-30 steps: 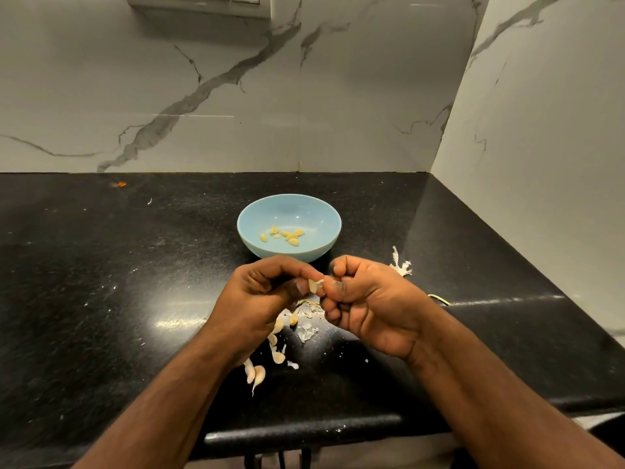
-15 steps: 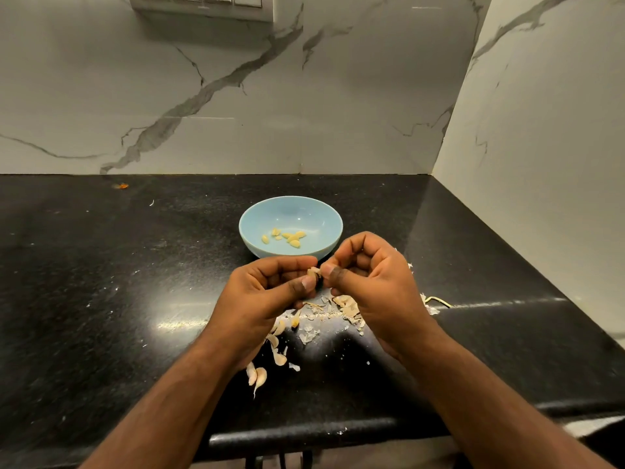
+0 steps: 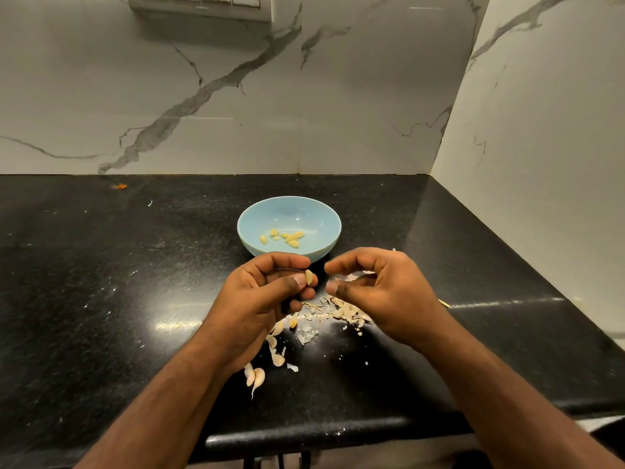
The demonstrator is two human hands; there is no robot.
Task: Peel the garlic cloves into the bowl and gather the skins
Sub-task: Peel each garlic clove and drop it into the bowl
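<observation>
A light blue bowl [image 3: 318, 211] stands on the black counter [image 3: 101, 282] and holds several peeled garlic cloves [image 3: 293, 239]. Just in front of it my left hand [image 3: 263, 296] pinches a small pale garlic clove [image 3: 308, 276] between thumb and fingertips. My right hand [image 3: 382, 292] hovers a short gap to the right, fingers loosely curved, holding nothing that I can see. Under the hands lies a heap of papery garlic skins [image 3: 341, 311]. Unpeeled cloves [image 3: 258, 375] lie near my left wrist.
Marble walls close off the back and right side of the counter. A switch panel [image 3: 199, 6] hangs on the back wall. A small orange scrap [image 3: 120, 186] lies at the far left. The counter's front edge [image 3: 304, 434] runs below my forearms.
My hands were joined on the clove; now the right hand has pulled away to the right and let go, leaving the clove in my left fingers. More skins lie on the counter.
</observation>
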